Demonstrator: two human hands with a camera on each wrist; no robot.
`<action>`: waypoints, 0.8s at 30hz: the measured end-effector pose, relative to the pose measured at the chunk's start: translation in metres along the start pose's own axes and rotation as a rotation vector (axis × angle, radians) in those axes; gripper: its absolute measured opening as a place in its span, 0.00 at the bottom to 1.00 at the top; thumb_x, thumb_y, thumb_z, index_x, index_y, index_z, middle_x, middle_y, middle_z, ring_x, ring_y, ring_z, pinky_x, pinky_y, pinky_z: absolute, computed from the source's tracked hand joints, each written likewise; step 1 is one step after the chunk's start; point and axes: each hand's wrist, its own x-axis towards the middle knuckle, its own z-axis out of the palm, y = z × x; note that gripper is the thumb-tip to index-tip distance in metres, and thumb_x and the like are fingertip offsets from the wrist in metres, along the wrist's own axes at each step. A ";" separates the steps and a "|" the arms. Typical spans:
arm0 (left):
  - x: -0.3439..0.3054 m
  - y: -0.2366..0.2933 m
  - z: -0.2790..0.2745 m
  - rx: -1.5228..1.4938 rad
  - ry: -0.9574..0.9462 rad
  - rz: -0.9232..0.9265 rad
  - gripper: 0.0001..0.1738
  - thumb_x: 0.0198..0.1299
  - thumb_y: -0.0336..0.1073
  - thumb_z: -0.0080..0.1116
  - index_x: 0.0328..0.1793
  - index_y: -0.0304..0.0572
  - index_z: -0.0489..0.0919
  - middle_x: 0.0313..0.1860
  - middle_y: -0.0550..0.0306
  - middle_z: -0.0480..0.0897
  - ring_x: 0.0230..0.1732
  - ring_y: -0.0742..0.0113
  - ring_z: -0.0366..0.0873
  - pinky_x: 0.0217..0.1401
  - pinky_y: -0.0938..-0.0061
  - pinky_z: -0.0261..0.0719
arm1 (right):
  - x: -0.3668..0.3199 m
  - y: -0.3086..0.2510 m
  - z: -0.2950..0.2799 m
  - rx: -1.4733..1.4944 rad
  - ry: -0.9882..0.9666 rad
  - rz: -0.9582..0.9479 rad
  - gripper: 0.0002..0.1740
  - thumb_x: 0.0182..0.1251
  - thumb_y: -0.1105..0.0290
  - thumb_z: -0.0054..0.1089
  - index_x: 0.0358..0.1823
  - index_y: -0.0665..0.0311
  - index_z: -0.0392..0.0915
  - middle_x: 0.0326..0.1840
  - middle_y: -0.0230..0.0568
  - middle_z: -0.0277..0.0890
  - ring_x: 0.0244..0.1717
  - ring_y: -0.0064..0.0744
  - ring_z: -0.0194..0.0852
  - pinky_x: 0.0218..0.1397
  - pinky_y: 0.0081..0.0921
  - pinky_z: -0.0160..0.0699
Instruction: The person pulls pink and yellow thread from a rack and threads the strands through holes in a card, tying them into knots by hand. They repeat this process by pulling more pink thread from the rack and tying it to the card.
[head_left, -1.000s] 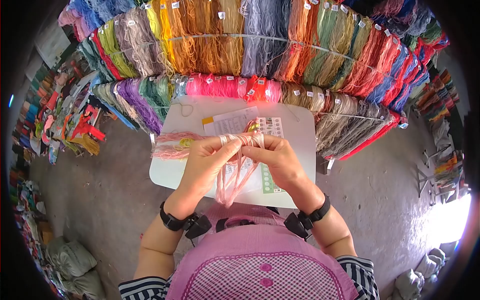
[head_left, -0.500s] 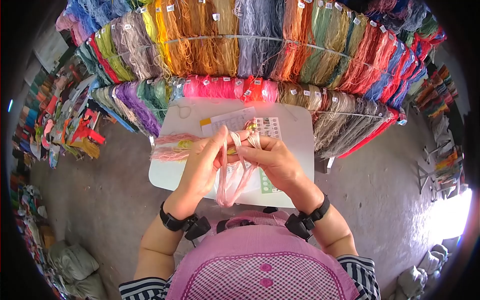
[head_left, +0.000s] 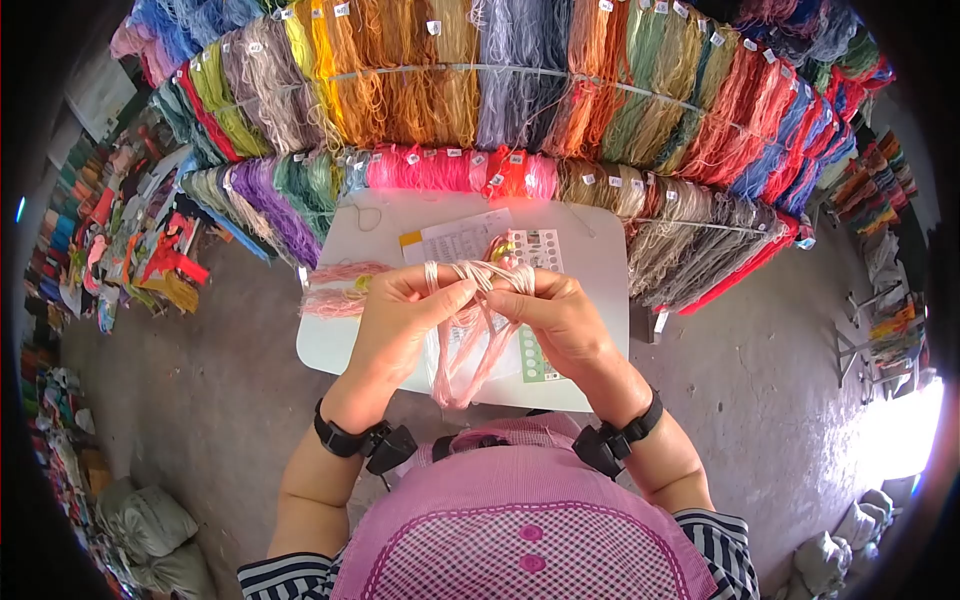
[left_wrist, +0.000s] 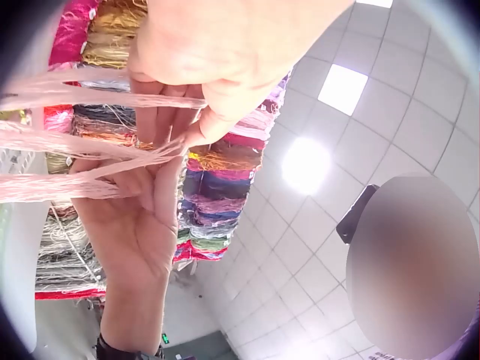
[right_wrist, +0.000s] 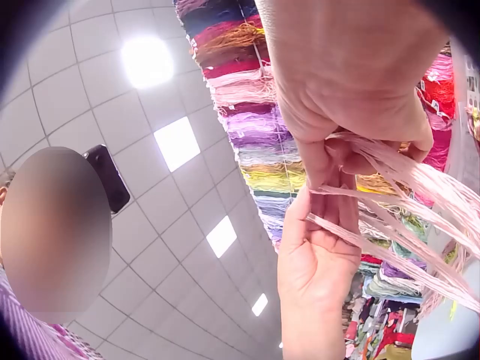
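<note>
I can read no word or number here. At twelve o'clock, the small white tags [head_left: 436, 28] on the hanging skeins [head_left: 520, 100] are too small to make out. The printed sheet [head_left: 455, 240] on the table [head_left: 600, 270] shows lines of print, all illegible. At one o'clock from it, the card of coloured dots [head_left: 540, 252] is likewise too fine.

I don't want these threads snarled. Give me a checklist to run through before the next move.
1. Left hand grips the pale pink threads: ok.
2. Right hand pinches the same threads: ok.
3. Strands free of tangles between the fingers: cannot tell.
4. Hanging loop apart from the pink bundle on the table: ok.
5. Printed sheet unobstructed: not ok, the hands cover part of it.
</note>
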 end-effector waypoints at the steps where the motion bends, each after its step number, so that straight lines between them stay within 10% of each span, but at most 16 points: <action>1: 0.000 0.000 -0.001 -0.024 0.001 -0.010 0.07 0.63 0.27 0.63 0.44 0.32 0.84 0.45 0.53 0.85 0.46 0.69 0.83 0.55 0.71 0.82 | 0.000 0.000 0.000 0.004 0.004 0.001 0.11 0.62 0.69 0.70 0.43 0.67 0.85 0.41 0.34 0.84 0.44 0.21 0.77 0.52 0.23 0.70; 14: 0.000 -0.006 -0.006 -0.043 0.018 -0.007 0.05 0.63 0.25 0.61 0.43 0.30 0.83 0.44 0.54 0.85 0.47 0.69 0.82 0.55 0.72 0.82 | 0.007 0.005 0.007 0.031 0.013 -0.066 0.09 0.68 0.67 0.65 0.41 0.66 0.82 0.43 0.34 0.83 0.46 0.23 0.77 0.54 0.23 0.70; 24: 0.003 0.004 0.008 -0.301 -0.069 -0.069 0.31 0.76 0.50 0.41 0.62 0.22 0.74 0.63 0.41 0.77 0.60 0.61 0.78 0.63 0.66 0.79 | 0.014 0.006 0.008 -0.003 -0.021 0.027 0.16 0.69 0.60 0.64 0.46 0.68 0.82 0.41 0.36 0.84 0.43 0.20 0.77 0.48 0.19 0.69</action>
